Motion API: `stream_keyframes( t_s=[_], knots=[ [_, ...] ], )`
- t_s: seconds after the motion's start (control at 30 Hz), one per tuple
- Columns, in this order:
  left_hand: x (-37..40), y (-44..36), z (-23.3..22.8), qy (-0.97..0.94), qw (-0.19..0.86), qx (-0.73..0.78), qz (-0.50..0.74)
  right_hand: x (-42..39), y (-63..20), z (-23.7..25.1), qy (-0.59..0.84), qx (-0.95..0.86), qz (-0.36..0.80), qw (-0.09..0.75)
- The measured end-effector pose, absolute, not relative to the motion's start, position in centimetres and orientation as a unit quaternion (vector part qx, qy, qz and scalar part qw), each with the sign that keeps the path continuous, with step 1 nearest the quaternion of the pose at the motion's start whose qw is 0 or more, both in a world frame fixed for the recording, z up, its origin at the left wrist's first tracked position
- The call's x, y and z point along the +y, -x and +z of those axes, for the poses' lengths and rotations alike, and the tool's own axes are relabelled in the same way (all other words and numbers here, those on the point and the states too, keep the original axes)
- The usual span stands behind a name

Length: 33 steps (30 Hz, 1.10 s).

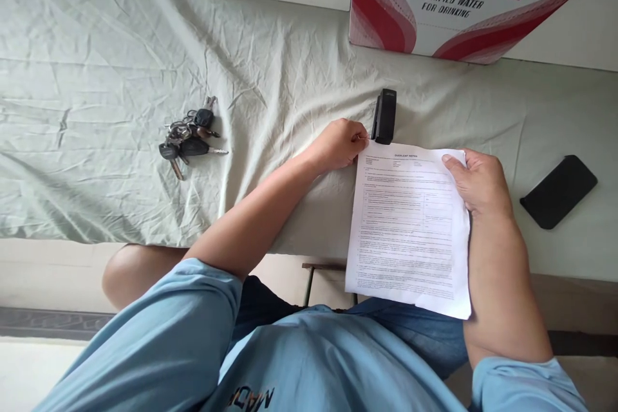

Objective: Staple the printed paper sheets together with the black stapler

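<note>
**Paper, stapler, keys on the bed sheet**

So you had the printed paper sheets [408, 232] held at both top corners. Your left hand [340, 143] was curled up at the top-left corner, fingertips pinched on the edge of the paper, right beside the black stapler [384, 116]. The stapler sat on the sheet-covered surface [120, 64], touching or almost touching the top edge of the paper; couldn't tell which. Your right hand [477, 183] gripped the top-right corner, thumb laid flat on top of the page and the other fingers hidden under it.

The paper lay partly on the surface, with its bottom end hanging over the edge above your lap. Its bottom-right corner was folded over a bit.

A bunch of keys [189, 135] lay well off to the left of your left hand. A black phone [559, 191] lay face down near your right hand. A Wahaha water carton [463, 0] stood at the far side, behind the stapler.
</note>
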<state>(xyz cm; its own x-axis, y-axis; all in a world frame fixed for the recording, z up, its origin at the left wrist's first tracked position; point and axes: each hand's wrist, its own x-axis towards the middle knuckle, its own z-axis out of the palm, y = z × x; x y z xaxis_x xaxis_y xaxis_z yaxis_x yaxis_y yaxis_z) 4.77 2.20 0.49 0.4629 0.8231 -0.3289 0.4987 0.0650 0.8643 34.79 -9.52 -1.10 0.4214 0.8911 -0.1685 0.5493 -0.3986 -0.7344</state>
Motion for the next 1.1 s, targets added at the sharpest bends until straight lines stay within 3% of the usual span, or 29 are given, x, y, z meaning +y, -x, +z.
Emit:
stream_keyframes(
  t_s=[0.3,0.5,0.9,1.1],
  knots=[
    [1.9,-4.5,-1.8,-0.74,0.416,0.47,0.241,-9.4,-34.9,-0.1,0.805,-0.456,0.268,0.269],
    [2.0,-4.1,-3.6,-0.795,0.348,0.371,0.332,-9.4,-35.0,-0.4,0.8,-0.475,0.249,0.27],
    [2.3,-3.4,-4.1,-0.827,0.317,0.377,0.272,-9.2,-35.0,-0.7,0.772,-0.478,0.24,0.343],
    [2.5,-3.6,-3.9,-0.79,0.38,0.368,0.309,-9.5,-34.2,0.7,0.739,-0.472,0.322,0.357]
  ],
)
